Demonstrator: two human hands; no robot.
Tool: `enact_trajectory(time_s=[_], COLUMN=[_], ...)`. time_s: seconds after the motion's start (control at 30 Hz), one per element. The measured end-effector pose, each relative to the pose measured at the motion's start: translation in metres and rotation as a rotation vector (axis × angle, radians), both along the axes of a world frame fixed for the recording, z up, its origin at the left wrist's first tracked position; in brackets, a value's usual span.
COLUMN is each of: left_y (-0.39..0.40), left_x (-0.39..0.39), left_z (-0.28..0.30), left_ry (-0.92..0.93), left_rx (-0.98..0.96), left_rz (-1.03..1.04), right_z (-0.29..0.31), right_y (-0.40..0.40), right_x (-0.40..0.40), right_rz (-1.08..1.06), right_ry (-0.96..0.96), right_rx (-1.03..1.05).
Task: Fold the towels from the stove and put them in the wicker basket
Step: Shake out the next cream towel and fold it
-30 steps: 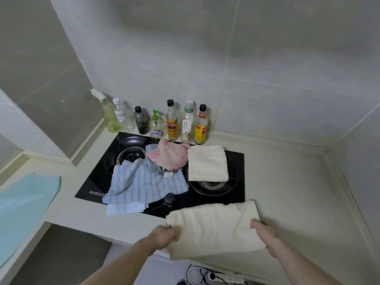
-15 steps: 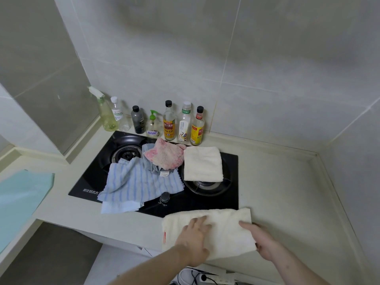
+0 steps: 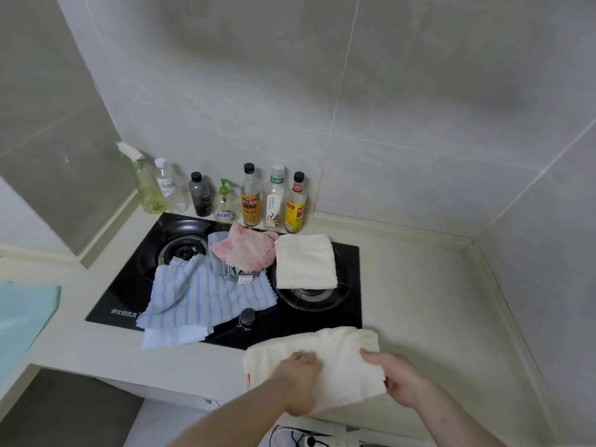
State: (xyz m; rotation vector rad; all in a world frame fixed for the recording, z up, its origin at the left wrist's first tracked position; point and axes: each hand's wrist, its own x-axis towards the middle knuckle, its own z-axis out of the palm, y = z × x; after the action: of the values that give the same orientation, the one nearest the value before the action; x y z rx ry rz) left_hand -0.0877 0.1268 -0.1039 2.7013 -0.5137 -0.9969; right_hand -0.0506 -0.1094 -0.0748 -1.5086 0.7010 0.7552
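A half-folded cream towel lies on the counter's front edge, just in front of the black stove. My left hand rests on its left half and presses it down. My right hand grips the towel's right edge, thumb on top. On the stove lie a blue striped towel, a pink towel on a grey-blue cloth, and a folded cream towel over the right burner. No wicker basket is in view.
Several bottles and a spray bottle stand along the back wall behind the stove. A pale green cloth lies on the counter at the far left. Beige counter stretches right to the tiled corner. A power strip lies on the floor below.
The cream towel, held up by both hands a second ago, has been folded over and laid on the counter. My left hand moved onto it and has slid back towards me.
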Motion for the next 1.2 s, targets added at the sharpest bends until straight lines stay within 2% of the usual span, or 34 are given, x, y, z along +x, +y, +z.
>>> enact_trajectory(time_s=[0.13,0.23,0.37,0.43,0.53,0.8,0.93,1.2], left_y=[0.028,0.054,0.086,0.099,0.112,0.11,0.116,0.121], left_x=[-0.01,-0.022,-0.041,-0.048,-0.055,-0.061,-0.062,-0.061], left_z=[-0.007,-0.012,-0.016,-0.024,-0.037,-0.008,-0.008,-0.023], left_ry=[-0.02,-0.108,-0.192,-0.119,0.086,0.246,0.312,0.367], left_rx=[-0.107,-0.202,-0.194,-0.238,-0.461,-0.773,-0.831,-0.852], left_rz=[0.193,0.462,0.822,0.974,1.169,1.283,1.289,1.365], right_z=[0.013,0.021,0.028,0.031,0.029,0.013,0.008,-0.002], right_y=[0.007,0.019,0.047,0.065,0.089,0.144,0.164,0.177], right_x=[0.005,0.01,0.013,0.011,0.008,-0.009,-0.023,-0.039], right_rz=[0.051,0.144,0.228,0.228,0.255,0.365,0.527,0.71], right_ry=[-0.02,-0.059,-0.076,-0.087,-0.106,-0.173,-0.247,-0.245], right_rx=[0.051,0.059,0.066,0.064,0.071,0.022,-0.058,-0.136])
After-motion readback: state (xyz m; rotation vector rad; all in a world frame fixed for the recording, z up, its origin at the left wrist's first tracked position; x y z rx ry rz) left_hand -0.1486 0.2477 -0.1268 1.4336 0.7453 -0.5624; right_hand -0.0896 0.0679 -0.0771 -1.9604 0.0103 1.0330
